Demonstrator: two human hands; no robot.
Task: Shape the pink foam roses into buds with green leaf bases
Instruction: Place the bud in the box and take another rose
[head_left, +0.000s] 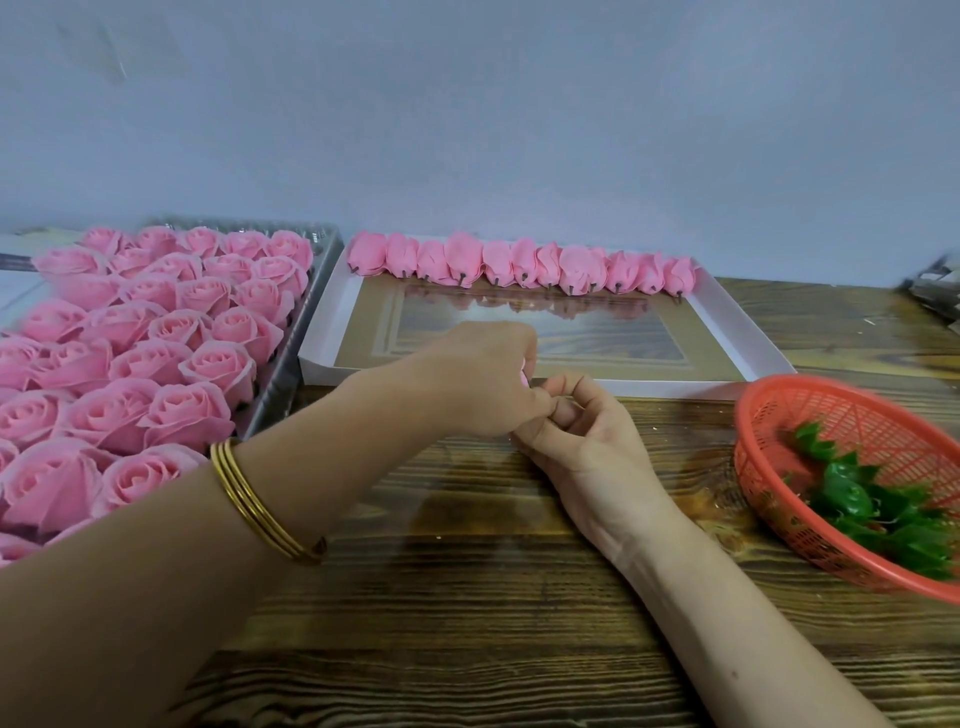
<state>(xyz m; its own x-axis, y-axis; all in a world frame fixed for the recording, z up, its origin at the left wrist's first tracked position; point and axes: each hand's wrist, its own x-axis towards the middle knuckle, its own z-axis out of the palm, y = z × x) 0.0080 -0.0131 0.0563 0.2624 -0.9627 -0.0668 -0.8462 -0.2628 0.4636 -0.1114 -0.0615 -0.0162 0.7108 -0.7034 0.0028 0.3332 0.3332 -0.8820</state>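
My left hand (483, 379) curls round a pink foam rose (525, 375), of which only a sliver shows between the fingers. My right hand (582, 431) meets it from below, its thumb and curled fingers pinching at the rose's hidden underside. Both hands hover over the wooden table (467, 597), just in front of a white box (748, 343). A row of several shaped pink buds (519, 265) lies along the box's far side. Several open pink roses (156, 364) fill a tray on the left. Green leaf bases (852, 499) lie in a red basket (779, 395) on the right.
The clear plastic tray (322, 270) under the open roses abuts the white box. Gold bangles (260, 499) circle my left wrist. A shiny, blurred object (935, 291) sits at the right edge. A pale wall rises close behind the table.
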